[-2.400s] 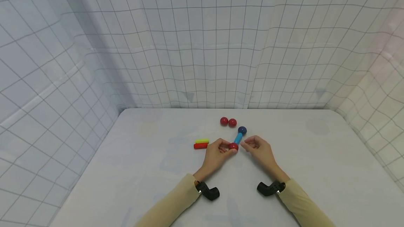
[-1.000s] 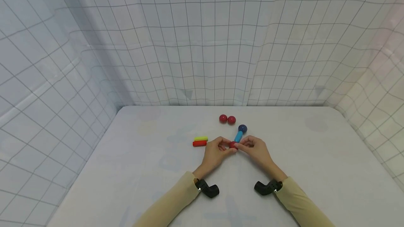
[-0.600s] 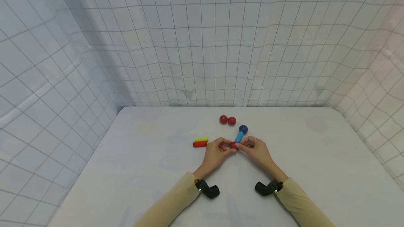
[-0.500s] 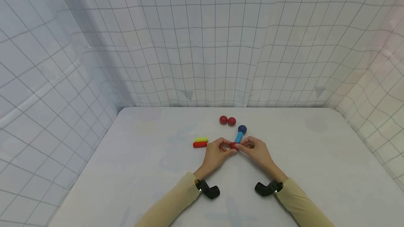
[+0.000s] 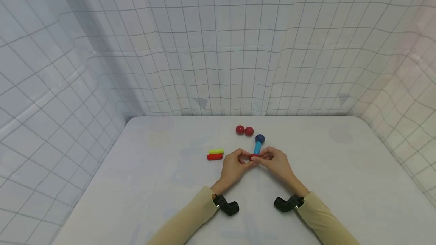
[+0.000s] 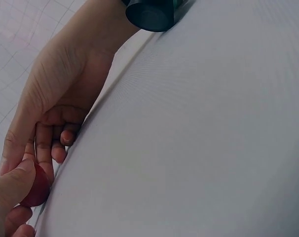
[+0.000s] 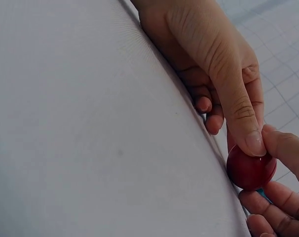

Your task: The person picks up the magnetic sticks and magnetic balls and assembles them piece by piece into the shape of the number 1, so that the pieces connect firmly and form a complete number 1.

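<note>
My left hand point(image 5: 233, 169) and my right hand point(image 5: 277, 165) meet over a red ball point(image 7: 250, 170), both pinching it between thumb and fingertips. Only a sliver of that ball shows in the head view, between the fingers. A light-blue rod point(image 5: 257, 148) runs away from it, with a dark blue ball point(image 5: 260, 138) on its far end. In the right wrist view a bit of blue peeks out behind the red ball. The left wrist view shows the red ball point(image 6: 37, 187) partly covered by a thumb.
Two loose red balls point(image 5: 244, 130) sit side by side farther back on the white table point(image 5: 153, 169). Left of my left hand lie a yellow rod point(image 5: 216, 151) and a red rod point(image 5: 215, 157). Gridded white cloth point(image 5: 218, 48) hangs behind and along the sides.
My right hand, earlier held apart beside the rod, has come left and now pinches the red ball too. The rod's dark blue end has swung slightly left.
</note>
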Available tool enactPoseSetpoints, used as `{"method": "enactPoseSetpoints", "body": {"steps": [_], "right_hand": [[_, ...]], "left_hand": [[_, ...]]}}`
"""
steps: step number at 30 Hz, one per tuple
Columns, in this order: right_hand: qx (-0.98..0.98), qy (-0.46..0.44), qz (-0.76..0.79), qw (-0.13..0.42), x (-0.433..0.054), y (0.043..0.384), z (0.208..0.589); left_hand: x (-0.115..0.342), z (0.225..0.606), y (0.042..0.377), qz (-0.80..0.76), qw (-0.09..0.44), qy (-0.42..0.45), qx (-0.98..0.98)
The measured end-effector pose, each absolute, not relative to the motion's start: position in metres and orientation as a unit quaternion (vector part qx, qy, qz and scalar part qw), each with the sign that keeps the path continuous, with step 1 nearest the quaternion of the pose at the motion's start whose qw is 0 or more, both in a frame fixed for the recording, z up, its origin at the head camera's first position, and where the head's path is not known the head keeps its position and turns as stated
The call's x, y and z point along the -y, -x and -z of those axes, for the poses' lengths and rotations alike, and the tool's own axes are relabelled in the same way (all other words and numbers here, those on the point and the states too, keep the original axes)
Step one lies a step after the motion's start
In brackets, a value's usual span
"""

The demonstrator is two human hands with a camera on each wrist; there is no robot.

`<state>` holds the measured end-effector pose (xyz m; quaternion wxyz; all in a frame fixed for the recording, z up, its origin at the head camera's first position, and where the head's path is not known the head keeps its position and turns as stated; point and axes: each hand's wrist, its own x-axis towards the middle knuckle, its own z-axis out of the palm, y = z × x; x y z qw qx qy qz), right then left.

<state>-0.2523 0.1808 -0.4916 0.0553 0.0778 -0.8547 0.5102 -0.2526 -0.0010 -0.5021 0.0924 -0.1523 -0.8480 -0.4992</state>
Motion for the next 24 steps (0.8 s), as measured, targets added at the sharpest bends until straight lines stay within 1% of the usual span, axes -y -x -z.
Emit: {"method": "enactPoseSetpoints", "body": {"steps": [12,24], "right_hand": [[0.857,-0.063,-0.511,0.030,-0.1801,0.2533,0.4888],[0.856,-0.067,-0.510,0.058,-0.1809,0.2534,0.4923]], "left_hand": [[0.0006,0.5019,0.2528,0.500,0.088,0.147,0.849],[0.0013,0.5031,0.2540,0.489,0.086,0.158,0.854]]}}
